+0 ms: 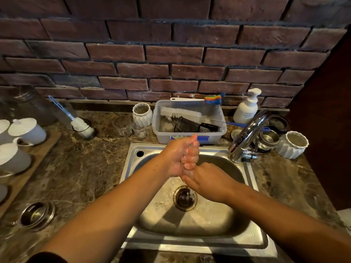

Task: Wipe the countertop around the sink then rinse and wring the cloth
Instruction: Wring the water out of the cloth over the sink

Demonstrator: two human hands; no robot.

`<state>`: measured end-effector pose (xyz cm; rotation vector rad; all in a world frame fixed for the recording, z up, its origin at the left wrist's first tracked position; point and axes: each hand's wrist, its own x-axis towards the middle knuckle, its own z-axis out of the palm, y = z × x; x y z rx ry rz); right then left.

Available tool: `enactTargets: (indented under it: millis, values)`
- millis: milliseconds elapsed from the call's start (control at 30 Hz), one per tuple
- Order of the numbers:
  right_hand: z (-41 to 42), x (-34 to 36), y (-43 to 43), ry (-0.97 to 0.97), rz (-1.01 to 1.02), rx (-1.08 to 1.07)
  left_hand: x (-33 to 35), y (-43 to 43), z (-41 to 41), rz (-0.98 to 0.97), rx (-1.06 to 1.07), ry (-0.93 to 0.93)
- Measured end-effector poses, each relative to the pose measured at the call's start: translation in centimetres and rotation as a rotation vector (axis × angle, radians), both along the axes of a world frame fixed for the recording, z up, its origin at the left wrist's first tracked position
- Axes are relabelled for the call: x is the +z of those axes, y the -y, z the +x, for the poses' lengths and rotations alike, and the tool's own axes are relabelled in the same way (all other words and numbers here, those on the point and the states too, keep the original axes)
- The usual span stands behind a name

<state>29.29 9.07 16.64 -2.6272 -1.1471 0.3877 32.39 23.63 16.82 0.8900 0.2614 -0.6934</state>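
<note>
A brick wall point(171, 54) is rising behind both hands. A marbled brown counter point(79, 168) is spreading out to either side of them, and a steel sink point(190, 232) is lying directly beneath them. Just beyond the hands, a clear plastic tub point(214, 133) is holding brushes. A chrome tap point(250, 133) is standing beside the right hand. The left hand point(180, 158) is gripping the upper part of a pale wet cloth point(190, 172), fingers curled tight around it. The right hand point(207, 181) is clamping the cloth's lower end just below. Water is dripping from the cloth toward the drain point(185, 198).
</note>
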Motion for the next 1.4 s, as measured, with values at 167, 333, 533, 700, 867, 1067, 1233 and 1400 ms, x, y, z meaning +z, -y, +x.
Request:
enactTargets:
  millis: [167,333,533,700,867,1067,1233,1400]
  values:
    - [0.2,0.2,-0.7,0.103,-0.074,0.023,0.1,-0.6,-0.4,0.027,0.084,-0.012]
    - [0.1,0.8,-1.1,0.051,0.023,0.007,0.7,-1.1,-0.4,-0.023,0.089,0.039]
    - [-0.6,2.2,-0.3,-1.179,0.794,-0.296,3.3,-1.7,-0.4,-0.325,-0.005,0.283]
    - [-0.4,2.2,-0.5,-1.52,1.057,-0.387,3.9,-1.4,0.3,-0.395,0.086,0.277]
    - [-1.3,1.7,-1.3,-0.899,0.72,-0.552,2.2,-0.8,0.6,-0.318,0.059,0.115]
    - [-0.8,-0.3,-1.3,-0.205,0.335,-0.389,0.2,0.5,0.9,-0.047,0.23,-0.053]
    - [0.4,-1.3,-1.2,-0.082,0.249,-0.304,0.0,0.7,1.3,0.041,0.284,-0.047]
    - [0.6,-2.8,-1.2,-0.094,0.196,-0.292,-1.2,0.4,0.4,0.051,0.349,-0.078]
